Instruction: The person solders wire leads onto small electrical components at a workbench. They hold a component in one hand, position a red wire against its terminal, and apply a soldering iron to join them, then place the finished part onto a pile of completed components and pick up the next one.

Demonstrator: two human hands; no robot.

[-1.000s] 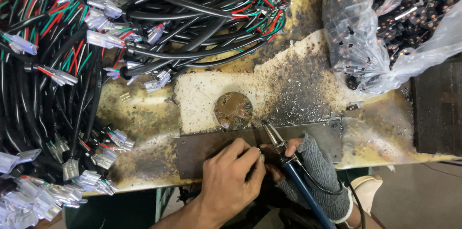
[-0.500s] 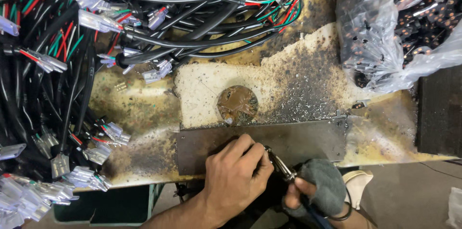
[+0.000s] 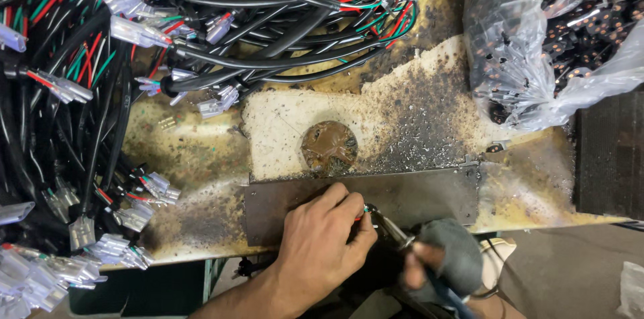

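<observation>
My left hand [image 3: 322, 242] rests on a dark metal plate [image 3: 429, 195] at the front of the stained workbench, its fingers pinched on the ends of thin red and green wires [image 3: 362, 211]. My right hand [image 3: 439, 262], in a grey fingerless glove, grips a soldering iron [image 3: 392, 230] whose tip meets the wire ends just beside my left fingertips. A round brown blob of flux [image 3: 329, 146] sits in a hollow just beyond the plate.
Bundles of black cables with red and green leads and clear plastic connectors [image 3: 134, 30] cover the left and far side. A clear plastic bag of small dark parts [image 3: 537, 37] lies at the far right. The bench's front edge [image 3: 537, 225] runs by my hands.
My right hand has drawn back toward me and lowered, swinging the iron's tip left to my left fingertips. My left hand stayed on the plate.
</observation>
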